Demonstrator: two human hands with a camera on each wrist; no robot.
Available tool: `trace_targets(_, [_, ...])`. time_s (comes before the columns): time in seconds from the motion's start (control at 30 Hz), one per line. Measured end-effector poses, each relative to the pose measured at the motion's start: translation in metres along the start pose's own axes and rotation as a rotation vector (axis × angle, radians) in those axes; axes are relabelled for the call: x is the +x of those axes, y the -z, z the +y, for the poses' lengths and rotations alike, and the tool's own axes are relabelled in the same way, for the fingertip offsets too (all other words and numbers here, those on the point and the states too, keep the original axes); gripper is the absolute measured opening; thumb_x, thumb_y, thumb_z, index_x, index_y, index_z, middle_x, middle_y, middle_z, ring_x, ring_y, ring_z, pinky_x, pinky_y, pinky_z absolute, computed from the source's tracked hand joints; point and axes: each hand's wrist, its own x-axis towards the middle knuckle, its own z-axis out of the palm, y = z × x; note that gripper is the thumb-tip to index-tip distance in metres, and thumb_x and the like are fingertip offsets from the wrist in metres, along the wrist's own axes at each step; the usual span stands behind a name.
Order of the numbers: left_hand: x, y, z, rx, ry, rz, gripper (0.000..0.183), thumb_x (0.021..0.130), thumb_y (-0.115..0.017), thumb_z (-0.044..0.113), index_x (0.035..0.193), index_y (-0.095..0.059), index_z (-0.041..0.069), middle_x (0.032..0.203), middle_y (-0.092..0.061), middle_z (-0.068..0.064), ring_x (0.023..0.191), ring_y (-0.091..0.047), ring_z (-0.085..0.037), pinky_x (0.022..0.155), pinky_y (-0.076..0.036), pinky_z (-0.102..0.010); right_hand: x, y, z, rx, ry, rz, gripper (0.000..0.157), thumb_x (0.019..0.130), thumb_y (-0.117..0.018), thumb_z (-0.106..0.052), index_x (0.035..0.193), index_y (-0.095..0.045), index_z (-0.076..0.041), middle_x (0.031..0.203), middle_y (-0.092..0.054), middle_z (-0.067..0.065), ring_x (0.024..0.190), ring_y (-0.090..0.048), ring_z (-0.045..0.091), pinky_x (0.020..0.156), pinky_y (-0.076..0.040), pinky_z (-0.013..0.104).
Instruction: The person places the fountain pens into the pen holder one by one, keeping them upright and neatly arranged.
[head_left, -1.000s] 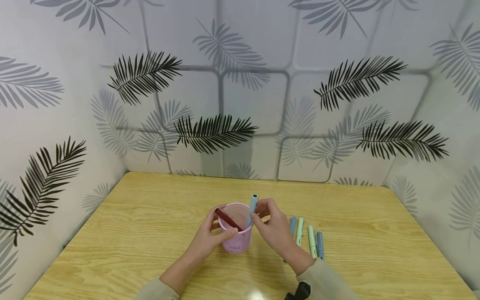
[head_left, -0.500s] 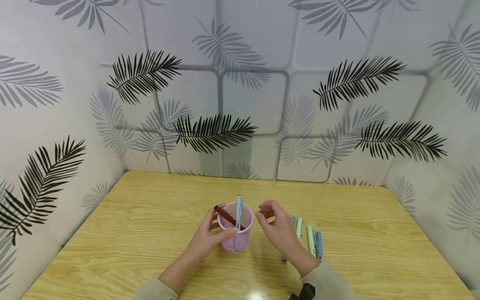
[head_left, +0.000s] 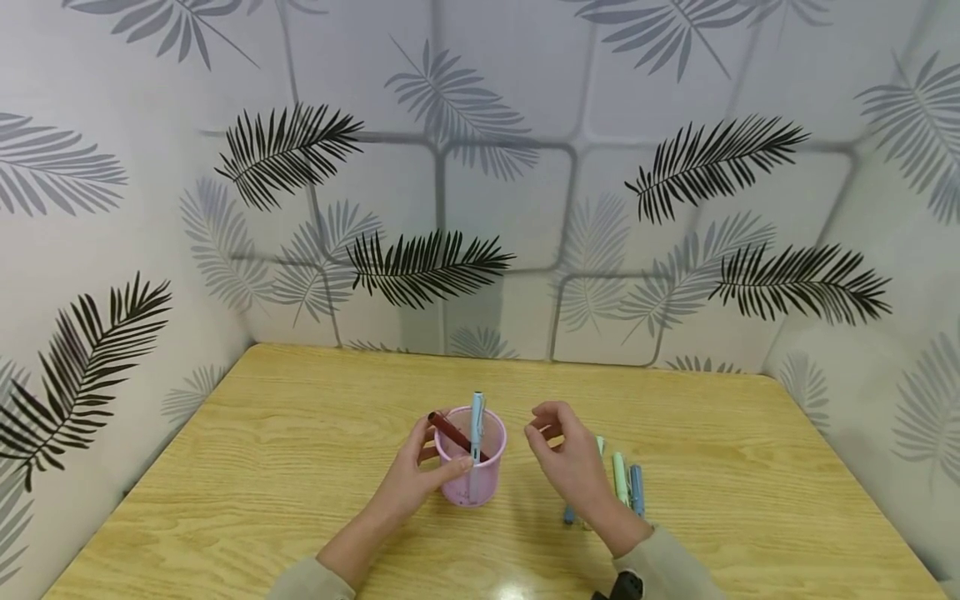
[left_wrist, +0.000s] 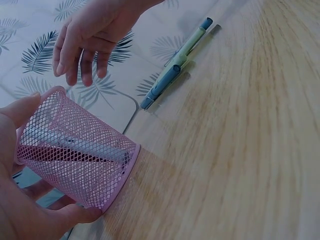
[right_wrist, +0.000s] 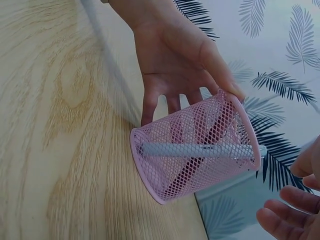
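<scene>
A pink mesh pen holder [head_left: 487, 485] stands on the table, my left hand [head_left: 408, 477] gripping it with the thumb at the rim and the fingers round its far left side. Inside lean a dark red pen [head_left: 447, 427], slanting left, and a light blue pen [head_left: 477, 417], almost upright; both show through the mesh in the right wrist view. Just right of the holder, my right hand [head_left: 567, 457] hovers with loosely bent fingers and nothing in them. Beyond it lie a light green pen [head_left: 621, 477] and a blue pen [head_left: 637, 490].
Under the right hand and wrist, another green pen [head_left: 601, 445] and a blue pen [head_left: 569, 516] are mostly hidden. The wooden table [head_left: 315, 417] ends at a leaf-patterned backdrop [head_left: 510, 317] behind and at both sides.
My right hand has let go of the light blue pen, which now rests in the holder, and has drawn away to the right. The left hand keeps its hold on the pen holder.
</scene>
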Motion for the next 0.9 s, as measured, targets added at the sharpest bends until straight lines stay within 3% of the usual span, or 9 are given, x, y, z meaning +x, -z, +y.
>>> trace_targets(0.13, [0.005, 0.001, -0.017, 0.0, 0.005, 0.007, 0.068, 0.082, -0.072, 0.023, 0.14, -0.036, 0.023, 0.129, -0.045, -0.009, 0.115, -0.047, -0.036, 0.083, -0.047, -0.044, -0.001, 0.004, 0.004, -0.008, 0.003, 0.006, 0.02, 0.087, -0.065, -0.006, 0.105, -0.058, -0.009, 0.088, -0.062, 0.001, 0.075, -0.058, 0.014, 0.059, -0.049, 0.025])
trace_targets(0.33, [0.005, 0.0, -0.022, 0.002, 0.009, 0.013, 0.069, 0.082, -0.071, 0.025, 0.141, -0.035, 0.024, 0.13, -0.044, -0.009, 0.115, -0.047, -0.034, 0.084, -0.047, -0.043, -0.004, 0.011, 0.009, -0.012, -0.001, -0.002, 0.019, 0.087, -0.064, -0.006, 0.105, -0.058, -0.009, 0.089, -0.061, 0.001, 0.075, -0.058, 0.014, 0.059, -0.049, 0.025])
trace_targets(0.67, [-0.005, -0.001, 0.011, -0.003, 0.001, -0.014, 0.069, 0.083, -0.07, 0.021, 0.141, -0.035, 0.012, 0.127, -0.045, -0.014, 0.115, -0.044, -0.041, 0.086, -0.045, -0.045, -0.007, 0.022, 0.016, -0.079, 0.034, 0.032, 0.013, 0.087, -0.064, -0.006, 0.1, -0.061, -0.008, 0.09, -0.062, 0.001, 0.073, -0.059, 0.016, 0.057, -0.049, 0.025])
trace_targets(0.9, [-0.005, 0.0, 0.013, 0.001, 0.019, -0.009, 0.069, 0.083, -0.07, 0.022, 0.141, -0.034, 0.013, 0.127, -0.045, -0.013, 0.116, -0.044, -0.04, 0.087, -0.045, -0.045, -0.007, 0.033, 0.019, -0.089, -0.004, 0.009, 0.014, 0.088, -0.064, -0.008, 0.102, -0.061, -0.008, 0.091, -0.063, 0.001, 0.075, -0.058, 0.016, 0.058, -0.049, 0.024])
